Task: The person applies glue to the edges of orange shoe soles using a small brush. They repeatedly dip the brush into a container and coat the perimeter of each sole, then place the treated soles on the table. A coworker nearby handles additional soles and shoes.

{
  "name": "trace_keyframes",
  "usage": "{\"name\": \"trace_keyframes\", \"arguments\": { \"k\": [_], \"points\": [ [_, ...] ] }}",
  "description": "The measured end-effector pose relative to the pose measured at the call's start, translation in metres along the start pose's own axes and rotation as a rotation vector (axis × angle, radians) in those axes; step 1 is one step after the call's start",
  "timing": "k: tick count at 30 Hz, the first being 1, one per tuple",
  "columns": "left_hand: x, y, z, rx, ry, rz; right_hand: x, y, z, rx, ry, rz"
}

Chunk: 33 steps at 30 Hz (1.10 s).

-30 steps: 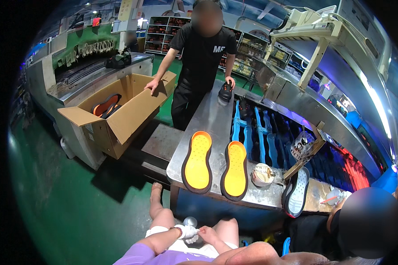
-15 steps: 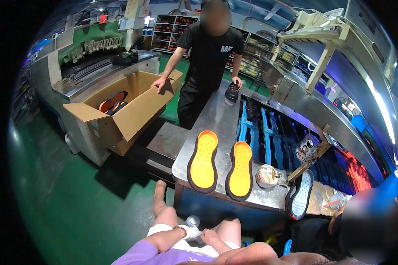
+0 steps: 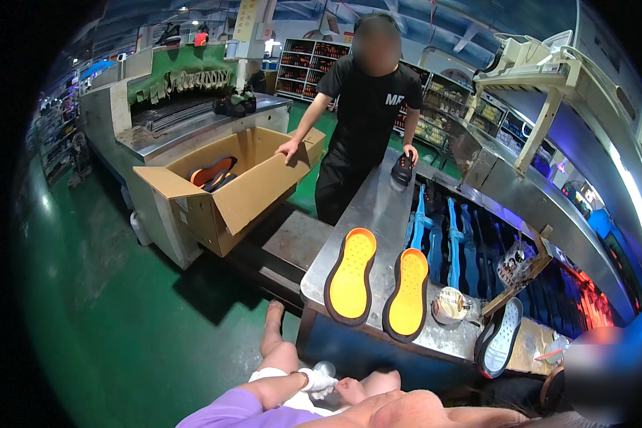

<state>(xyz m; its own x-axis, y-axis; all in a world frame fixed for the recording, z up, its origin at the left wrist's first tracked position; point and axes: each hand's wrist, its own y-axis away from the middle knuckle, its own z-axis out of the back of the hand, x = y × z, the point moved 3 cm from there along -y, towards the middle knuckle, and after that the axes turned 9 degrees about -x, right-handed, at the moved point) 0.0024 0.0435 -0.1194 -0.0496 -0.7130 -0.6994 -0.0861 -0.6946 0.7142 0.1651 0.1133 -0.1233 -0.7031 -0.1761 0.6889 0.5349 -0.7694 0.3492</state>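
Far L, a big open brown cardboard box (image 3: 221,207) sits on the green floor w/ orange soles inside. A co-worker in black rests one hand on its flap and the other on a dark shoe (image 3: 404,167) at the far end of the steel worktop (image 3: 378,207).

Low down, the wearer's white-gloved left hand (image 3: 312,379) has its fingers curled round a small pale round thing (image 3: 325,368), held below the worktop's near edge; too small to say what it is. The bare right hand (image 3: 351,390) is just beside it, fingers bent; can't tell if they grip anything.

Above them, two orange-and-black rubber shoe soles (image 3: 351,274) lie flat, side by side, nr the worktop's front edge. They're prob. light and bendy, a bit grippy; best taken by the black rim at the narrow waist.

Further R: a small open tin (image 3: 449,305), blue moulds (image 3: 449,235), and a white sole (image 3: 501,337).
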Motion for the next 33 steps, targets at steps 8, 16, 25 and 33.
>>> {"name": "trace_keyframes", "arguments": {
  "k": [8,16,25,33],
  "points": [
    [0.003,0.006,0.002,0.010,-0.047,0.049,0.033,0.010,0.011,0.023,0.178,0.018],
    [0.005,-0.003,0.001,0.005,-0.095,0.024,0.014,0.010,-0.003,0.040,0.161,0.065],
    [0.006,-0.006,0.005,-0.013,-0.134,0.006,0.025,0.009,-0.002,0.042,0.197,0.106],
    [0.014,-0.010,-0.004,-0.012,-0.147,-0.003,0.032,0.013,0.003,0.091,0.225,0.062]
  ]
}}
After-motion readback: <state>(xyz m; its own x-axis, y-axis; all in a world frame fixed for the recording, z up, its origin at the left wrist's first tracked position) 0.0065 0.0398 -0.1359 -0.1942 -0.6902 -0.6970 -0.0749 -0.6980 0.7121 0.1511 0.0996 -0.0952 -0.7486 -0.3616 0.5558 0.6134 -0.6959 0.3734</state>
